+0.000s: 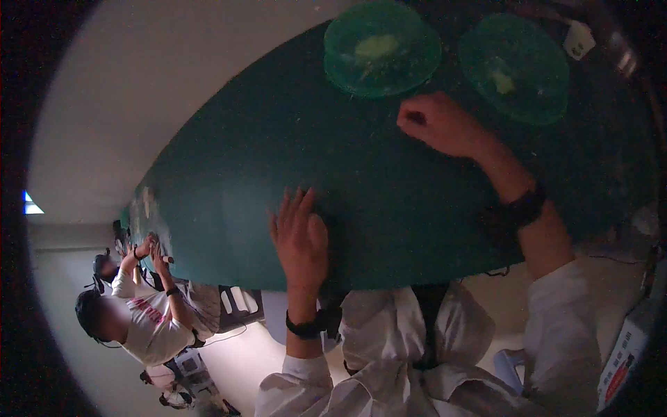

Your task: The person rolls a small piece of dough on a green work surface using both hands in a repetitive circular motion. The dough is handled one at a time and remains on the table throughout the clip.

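Note:
My left hand [301, 240] rests palm down on the dark green tabletop [359, 193], fingers extended and slightly apart, with nothing in it. Farther out and to the right is my right hand [440, 125], its fingers curled inward. A dark hollow shows inside the curl; I see no object there, though the fingertips are partly hidden. Just beyond this hand stands a round, translucent green plastic container [383, 78] with a pale yellowish patch in its middle. A second such green container [542, 68], with a smaller pale lump, lies to the right. Dim light blurs both contents.
A white tag [579, 40] bearing marks lies past the right container. At the table's left end, a person [156, 328] in a white shirt works with hands on the surface; others are nearby. A white box [622, 359] with printing stands at lower right, near a pale stool [508, 367].

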`<state>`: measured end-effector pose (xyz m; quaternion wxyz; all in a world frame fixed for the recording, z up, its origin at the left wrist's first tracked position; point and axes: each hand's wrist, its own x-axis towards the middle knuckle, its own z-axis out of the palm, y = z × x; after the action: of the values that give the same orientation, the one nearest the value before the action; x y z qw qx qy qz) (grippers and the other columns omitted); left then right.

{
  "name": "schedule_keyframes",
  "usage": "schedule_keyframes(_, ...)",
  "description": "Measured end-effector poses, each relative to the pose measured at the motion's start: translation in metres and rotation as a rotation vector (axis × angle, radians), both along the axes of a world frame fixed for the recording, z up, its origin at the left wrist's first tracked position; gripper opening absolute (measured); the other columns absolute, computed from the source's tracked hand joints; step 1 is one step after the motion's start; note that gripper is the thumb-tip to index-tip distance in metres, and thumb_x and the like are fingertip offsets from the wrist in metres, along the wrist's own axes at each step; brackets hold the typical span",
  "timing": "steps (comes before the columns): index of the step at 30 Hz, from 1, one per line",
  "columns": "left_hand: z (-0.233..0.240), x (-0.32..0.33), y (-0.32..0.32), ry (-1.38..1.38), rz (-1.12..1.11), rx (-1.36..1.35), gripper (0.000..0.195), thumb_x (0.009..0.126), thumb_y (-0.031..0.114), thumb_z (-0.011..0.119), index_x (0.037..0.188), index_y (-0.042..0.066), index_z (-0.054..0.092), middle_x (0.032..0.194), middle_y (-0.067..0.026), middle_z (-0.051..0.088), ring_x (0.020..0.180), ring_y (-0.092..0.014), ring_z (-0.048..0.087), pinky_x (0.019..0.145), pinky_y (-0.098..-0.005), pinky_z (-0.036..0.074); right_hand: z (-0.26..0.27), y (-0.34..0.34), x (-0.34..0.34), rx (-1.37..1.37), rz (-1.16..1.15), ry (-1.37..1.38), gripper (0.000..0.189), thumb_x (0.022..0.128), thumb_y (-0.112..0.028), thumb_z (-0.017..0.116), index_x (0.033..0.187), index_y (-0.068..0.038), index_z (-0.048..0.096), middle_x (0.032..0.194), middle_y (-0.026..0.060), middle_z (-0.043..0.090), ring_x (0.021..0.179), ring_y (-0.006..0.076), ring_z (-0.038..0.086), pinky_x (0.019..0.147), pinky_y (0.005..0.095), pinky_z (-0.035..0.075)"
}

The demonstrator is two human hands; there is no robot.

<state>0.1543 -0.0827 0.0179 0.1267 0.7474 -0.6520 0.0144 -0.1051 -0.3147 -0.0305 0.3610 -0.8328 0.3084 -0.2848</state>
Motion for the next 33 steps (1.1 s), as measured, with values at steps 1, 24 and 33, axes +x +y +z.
schedule_keyframes(1,-0.003,0.007,0.010,0.073,0.009,-0.013,0.043,0.106,0.028,0.050,0.143,0.008,0.059,0.148,-0.0150,0.058,0.142,-0.040,0.048,0.121,-0.0577,0.028,-0.001,0.001,-0.001,-0.003,-0.001,-0.004,0.022,0.097,-0.027,0.066,0.097,-0.006,0.071,0.090,0.0159,0.072,0.083,0.0367,0.070,0.076,0.0479,0.055)
schedule_keyframes(24,0.039,-0.072,0.045,-0.006,-0.403,0.124,0.062,0.088,0.033,0.067,0.143,0.005,0.060,0.153,-0.0195,0.053,0.146,-0.038,0.045,0.120,-0.0607,0.031,0.029,0.028,-0.012,-0.069,-0.047,0.053,0.021,0.096,-0.025,0.067,0.094,-0.005,0.070,0.086,0.0161,0.071,0.080,0.0360,0.070,0.074,0.0478,0.054)
schedule_keyframes(33,0.019,-0.035,-0.021,-0.067,-0.057,0.095,0.054,0.097,0.028,0.059,0.145,0.004,0.055,0.157,-0.0231,0.047,0.150,-0.042,0.038,0.123,-0.0612,0.025,0.034,0.034,-0.021,-0.085,-0.050,0.050,0.022,0.096,-0.027,0.066,0.094,-0.005,0.070,0.087,0.0166,0.071,0.079,0.0365,0.069,0.074,0.0478,0.054)
